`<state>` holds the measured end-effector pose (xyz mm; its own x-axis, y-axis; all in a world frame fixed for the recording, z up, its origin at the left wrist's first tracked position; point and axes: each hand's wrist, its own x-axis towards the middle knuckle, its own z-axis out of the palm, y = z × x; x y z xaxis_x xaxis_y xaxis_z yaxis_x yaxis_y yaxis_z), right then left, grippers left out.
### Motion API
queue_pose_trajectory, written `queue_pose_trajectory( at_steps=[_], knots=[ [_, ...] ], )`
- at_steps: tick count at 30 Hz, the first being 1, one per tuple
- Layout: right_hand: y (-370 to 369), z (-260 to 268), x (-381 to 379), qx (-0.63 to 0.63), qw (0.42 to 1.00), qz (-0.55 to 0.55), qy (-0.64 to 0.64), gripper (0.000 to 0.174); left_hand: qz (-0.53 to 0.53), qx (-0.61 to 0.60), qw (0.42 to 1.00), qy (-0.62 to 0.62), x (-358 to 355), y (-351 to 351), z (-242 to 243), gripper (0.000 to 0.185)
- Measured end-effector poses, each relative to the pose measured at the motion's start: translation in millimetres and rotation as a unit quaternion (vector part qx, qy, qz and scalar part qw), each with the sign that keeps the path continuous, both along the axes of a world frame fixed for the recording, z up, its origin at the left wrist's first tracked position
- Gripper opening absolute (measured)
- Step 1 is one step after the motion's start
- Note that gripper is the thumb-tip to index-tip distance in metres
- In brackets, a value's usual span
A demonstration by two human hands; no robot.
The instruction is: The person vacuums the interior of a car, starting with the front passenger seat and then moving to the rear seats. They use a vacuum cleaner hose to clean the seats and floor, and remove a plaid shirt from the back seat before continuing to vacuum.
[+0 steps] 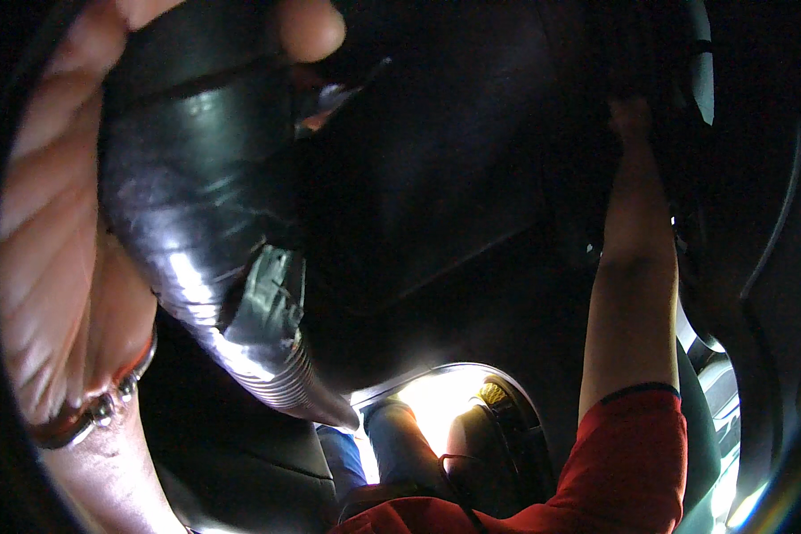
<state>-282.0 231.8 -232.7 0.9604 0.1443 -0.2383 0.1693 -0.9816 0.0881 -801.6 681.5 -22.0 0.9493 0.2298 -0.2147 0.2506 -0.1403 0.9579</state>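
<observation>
Close to the camera, my left hand (47,247) wraps around the thick black cuff of a flexible hose (193,180), which looks like a vacuum hose. Its palm lies along the cuff's left side and a fingertip shows over the top. Dark tape with a loose, torn flap (270,294) covers part of the cuff. Below it the ribbed hose narrows and runs down towards my legs. A beaded bracelet circles my left wrist. My right arm reaches far forward into shadow, and my right hand (631,117) is too dark to show its fingers or anything held.
The dark surroundings look like a vehicle interior. A dark padded panel (253,460), possibly a seat, lies at lower left. Strong light enters around my jeans-clad legs (400,440) through a rounded opening (534,414). Along the right stands a dark, curved panel (767,334).
</observation>
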Motion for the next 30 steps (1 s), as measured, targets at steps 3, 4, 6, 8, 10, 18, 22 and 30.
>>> queue_pose_trajectory(
  at_steps=[3, 4, 6, 8, 10, 18, 22, 30],
  knots=[
    [15, 6, -9, 0.044, 0.997, -0.049, 0.052, 0.052, 0.003, -0.002, 1.0, 0.002, 3, 0, -2, 0.047],
    [15, 6, -11, 0.054, 0.994, -0.06, 0.072, 0.052, 0.003, -0.005, 1.0, 0.003, 4, -1, -2, 0.047],
    [10, 3, -11, 0.078, 0.989, -0.076, 0.102, 0.051, 0.005, -0.009, 1.0, 0.004, 6, -2, -3, 0.046],
    [-2, -2, -4, 0.127, 0.978, -0.109, 0.121, 0.051, 0.007, -0.013, 1.0, 0.005, 8, -2, -4, 0.046],
    [-17, -7, 13, 0.12, 0.98, -0.084, 0.137, 0.051, 0.008, -0.02, 1.0, 0.005, 10, -3, -5, 0.045],
    [-79, -23, 88, -0.365, 0.831, 0.401, -0.124, 0.046, 0.02, -0.039, 0.999, 0.009, 8, -2, -7, 0.043],
    [-69, -22, 52, -0.252, 0.886, 0.381, -0.076, 0.045, 0.021, -0.044, 0.999, 0.01, 9, -2, -8, 0.042],
    [18, 18, -20, 0.064, 0.997, -0.018, 0.048, 0.048, 0.022, -0.056, 0.998, 0.014, 11, -2, -11, 0.04]
  ],
)
